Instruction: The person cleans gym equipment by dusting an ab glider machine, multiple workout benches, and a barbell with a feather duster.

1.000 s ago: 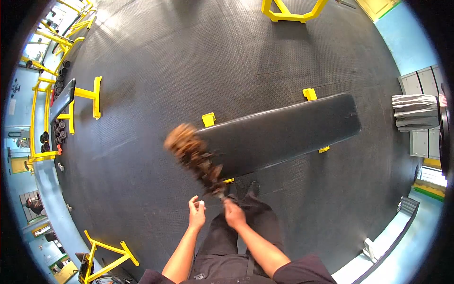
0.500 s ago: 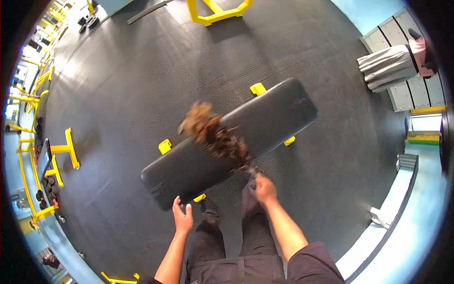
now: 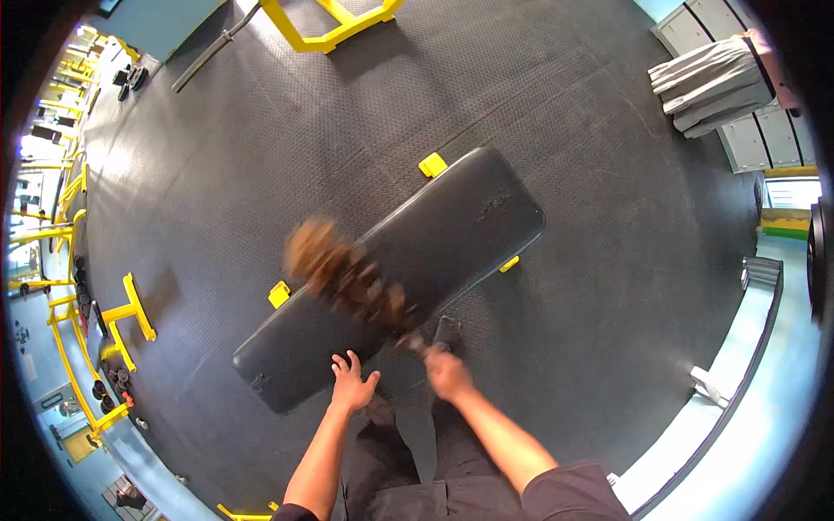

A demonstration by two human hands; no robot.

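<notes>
My right hand [image 3: 449, 375] is closed around the handle of a brown feather duster [image 3: 347, 282]. The duster's fluffy head is smeared by motion and lies over the left half of a black padded bench [image 3: 460, 226]. Whether the feathers touch the pad cannot be made out. My left hand [image 3: 352, 382] has its fingers spread at the bench's near edge, holding nothing; its fingertips overlap the pad. Yellow feet [image 3: 433, 165] of the bench stick out from under it.
A yellow machine frame [image 3: 334, 35] stands beyond the bench, with a metal bar [image 3: 213, 54] on the floor nearby. More yellow equipment [image 3: 126, 321] is at the left. On the right, a person in a grey skirt [image 3: 708, 87] stands by grey lockers [image 3: 756, 143].
The duster has swung left and nearer along the bench with my right hand. My left hand has moved forward to the bench edge. The view has shifted and turned slightly.
</notes>
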